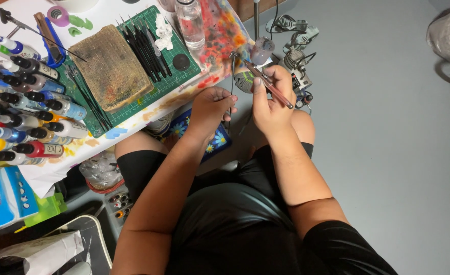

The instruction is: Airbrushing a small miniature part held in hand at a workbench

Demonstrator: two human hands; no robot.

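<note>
Both forearms reach out from a black shirt over the person's lap, and the hands meet just past the table's near edge. Her or his right hand is curled shut around a slim copper-coloured airbrush, which slants from the knuckles up toward the table's right corner, its nozzle end near a small clear jar. Close beside it, the left hand is folded narrow, fingertips pinched on a thin dark needle-like rod that stands nearly upright between the two hands. Under the left wrist a blue cloth with daisies shows on the knee.

On the table, a green cutting mat lies near the right end, carrying a worn brown sponge block, a row of black-handled brushes and a black cap. A clear plastic bottle stands at the mat's far corner beside a paint-splashed sheet. Rows of dropper paint bottles lie along the left edge. A roll of purple tape sits at the far side.
</note>
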